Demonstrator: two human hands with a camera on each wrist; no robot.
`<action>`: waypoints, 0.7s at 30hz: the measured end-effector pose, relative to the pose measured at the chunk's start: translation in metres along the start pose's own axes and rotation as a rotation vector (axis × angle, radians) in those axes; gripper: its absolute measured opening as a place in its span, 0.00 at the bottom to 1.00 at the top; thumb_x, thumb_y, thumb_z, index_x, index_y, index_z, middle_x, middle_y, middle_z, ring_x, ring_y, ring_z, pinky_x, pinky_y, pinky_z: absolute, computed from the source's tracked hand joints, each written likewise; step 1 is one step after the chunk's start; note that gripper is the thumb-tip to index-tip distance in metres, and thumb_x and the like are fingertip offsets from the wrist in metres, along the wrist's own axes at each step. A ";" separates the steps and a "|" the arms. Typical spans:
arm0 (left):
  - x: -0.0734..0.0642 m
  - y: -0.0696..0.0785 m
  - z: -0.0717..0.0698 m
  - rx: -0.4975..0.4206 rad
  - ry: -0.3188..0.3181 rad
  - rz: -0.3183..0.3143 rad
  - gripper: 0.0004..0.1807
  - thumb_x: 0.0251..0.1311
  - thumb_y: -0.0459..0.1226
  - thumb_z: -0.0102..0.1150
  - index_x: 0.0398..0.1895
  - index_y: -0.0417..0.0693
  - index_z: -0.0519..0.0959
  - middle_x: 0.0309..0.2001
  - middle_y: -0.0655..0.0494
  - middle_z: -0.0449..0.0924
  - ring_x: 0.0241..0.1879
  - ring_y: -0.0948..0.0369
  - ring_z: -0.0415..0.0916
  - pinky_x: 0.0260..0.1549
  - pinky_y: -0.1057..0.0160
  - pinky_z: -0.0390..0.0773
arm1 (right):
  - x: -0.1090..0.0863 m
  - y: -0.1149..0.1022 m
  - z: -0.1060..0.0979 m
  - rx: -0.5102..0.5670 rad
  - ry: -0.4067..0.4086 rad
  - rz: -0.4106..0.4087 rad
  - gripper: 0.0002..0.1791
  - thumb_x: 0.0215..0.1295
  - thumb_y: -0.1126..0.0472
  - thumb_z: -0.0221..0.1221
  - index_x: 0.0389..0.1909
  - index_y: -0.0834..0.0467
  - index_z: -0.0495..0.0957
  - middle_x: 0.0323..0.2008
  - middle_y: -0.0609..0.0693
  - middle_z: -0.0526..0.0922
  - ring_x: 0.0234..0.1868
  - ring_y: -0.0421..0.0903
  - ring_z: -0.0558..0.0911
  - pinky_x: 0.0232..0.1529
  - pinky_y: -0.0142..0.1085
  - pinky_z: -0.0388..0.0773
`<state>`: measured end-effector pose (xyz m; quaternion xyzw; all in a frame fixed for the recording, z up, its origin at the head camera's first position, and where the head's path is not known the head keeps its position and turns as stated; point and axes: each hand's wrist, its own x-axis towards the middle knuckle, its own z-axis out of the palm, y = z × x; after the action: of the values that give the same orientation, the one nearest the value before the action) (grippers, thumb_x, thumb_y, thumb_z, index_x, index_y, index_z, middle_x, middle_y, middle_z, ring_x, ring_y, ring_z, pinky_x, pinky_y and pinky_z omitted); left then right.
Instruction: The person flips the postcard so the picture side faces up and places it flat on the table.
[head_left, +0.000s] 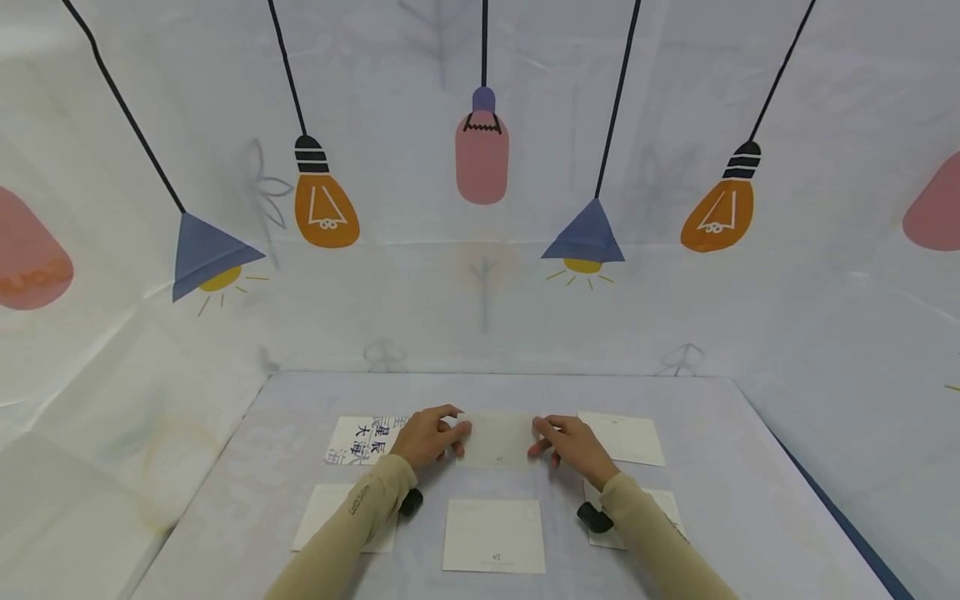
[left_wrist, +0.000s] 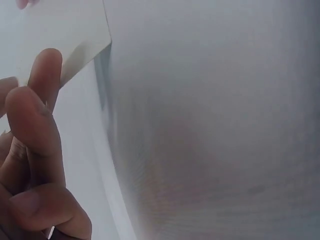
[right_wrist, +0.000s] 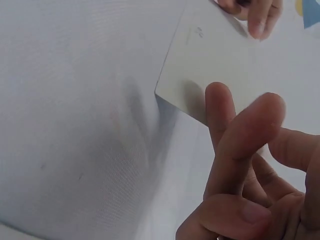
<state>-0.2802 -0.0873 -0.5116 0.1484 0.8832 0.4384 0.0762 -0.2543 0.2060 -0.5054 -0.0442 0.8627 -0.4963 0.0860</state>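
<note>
Both hands hold a blank-looking white card (head_left: 497, 440) with a tiny printed mark near its lower edge, at the back middle of the table. At its left edge, my left hand (head_left: 431, 437) pinches it with the fingertips; my right hand (head_left: 576, 446) grips the opposite edge. In the right wrist view, the card (right_wrist: 215, 55) shows a corner standing out past the right fingers (right_wrist: 220, 102), with a shadow beneath. The left wrist view shows the left fingers (left_wrist: 46, 75) against the card's edge (left_wrist: 85, 30).
Next to the left hand lies a card with blue characters (head_left: 358, 440). Other white cards lie at the back right (head_left: 626, 437), front left (head_left: 322, 508), front middle (head_left: 493, 537) and front right (head_left: 663, 504), some partly behind the forearms. A lamp-printed white curtain (head_left: 420, 308) closes off the back.
</note>
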 end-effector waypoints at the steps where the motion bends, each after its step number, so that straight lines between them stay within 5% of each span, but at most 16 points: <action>1: 0.000 0.001 0.000 0.002 0.004 -0.003 0.26 0.70 0.56 0.57 0.62 0.52 0.78 0.22 0.65 0.84 0.16 0.61 0.74 0.23 0.62 0.71 | -0.001 0.000 0.000 -0.009 0.004 -0.004 0.25 0.76 0.39 0.52 0.46 0.57 0.82 0.31 0.46 0.89 0.21 0.46 0.78 0.44 0.41 0.70; 10: -0.002 0.008 -0.004 0.018 0.017 -0.049 0.32 0.67 0.69 0.46 0.48 0.56 0.84 0.22 0.65 0.84 0.19 0.58 0.76 0.25 0.61 0.69 | -0.005 -0.005 0.002 -0.058 0.028 -0.017 0.23 0.76 0.41 0.53 0.50 0.56 0.83 0.31 0.44 0.88 0.24 0.45 0.83 0.53 0.50 0.70; 21: -0.009 0.013 -0.007 0.056 0.047 0.014 0.24 0.71 0.61 0.51 0.42 0.55 0.86 0.26 0.66 0.85 0.19 0.58 0.77 0.22 0.60 0.71 | -0.013 -0.011 0.000 -0.101 0.051 -0.066 0.22 0.76 0.40 0.53 0.47 0.53 0.84 0.36 0.44 0.88 0.28 0.43 0.84 0.43 0.43 0.73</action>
<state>-0.2711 -0.0885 -0.4972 0.1462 0.8955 0.4176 0.0481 -0.2415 0.2028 -0.4944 -0.0644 0.8866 -0.4558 0.0452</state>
